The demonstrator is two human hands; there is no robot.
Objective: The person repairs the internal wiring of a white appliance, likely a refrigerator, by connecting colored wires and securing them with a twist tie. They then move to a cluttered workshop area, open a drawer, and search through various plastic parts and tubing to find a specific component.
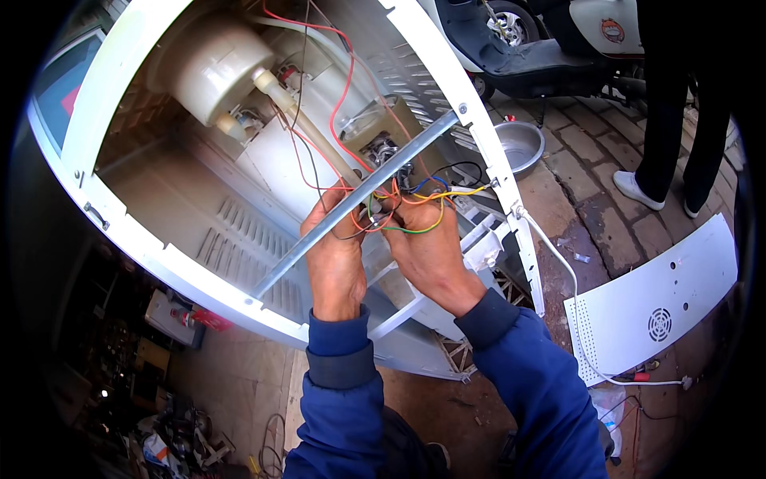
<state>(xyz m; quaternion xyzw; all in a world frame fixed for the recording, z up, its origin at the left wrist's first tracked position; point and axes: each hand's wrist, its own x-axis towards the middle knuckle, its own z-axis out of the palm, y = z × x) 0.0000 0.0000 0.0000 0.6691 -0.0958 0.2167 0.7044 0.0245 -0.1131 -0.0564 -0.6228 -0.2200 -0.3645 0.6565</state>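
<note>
The wires (467,191) are red, yellow and black, the sleeves (531,363) navy.

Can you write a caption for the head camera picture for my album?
Left hand and right hand among colourful wires inside an open white machine.

We look from one head-worn fisheye, facing steeply down, near and above the open white appliance cabinet (163,252), its interior facing us

No words can be read; the scooter (538,65) bears a round orange emblem (612,31)
</note>
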